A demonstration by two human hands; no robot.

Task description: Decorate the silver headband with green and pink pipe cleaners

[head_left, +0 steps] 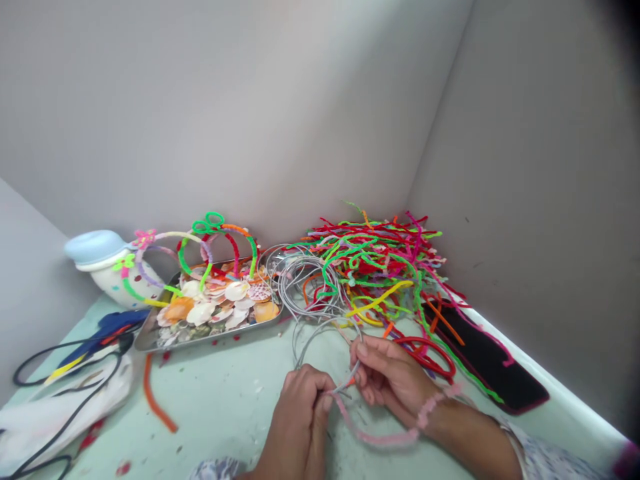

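Note:
Near the front of the table my left hand (303, 410) is closed, its thumb and fingers pinching a loop of grey wire (316, 333). My right hand (395, 373) pinches the same wire a little to the right, with a small orange bit showing by its fingertips. A fuzzy pink pipe cleaner (383, 441) runs from the left fingertips, sags below the hands and reaches up over the right wrist. Just beyond the hands lies a coil of grey wire (283, 287). How the pink pipe cleaner is joined to the wire is hidden by the fingers.
A heap of coloured pipe cleaners (370, 257) lies at the back right, beside a black phone-like slab (505, 373). A metal tray (200, 345) holds shells; decorated headbands (230, 230) stand there. At left are a blue-lidded container (97, 248), a plastic bag (65, 407) and an orange pipe cleaner (156, 400).

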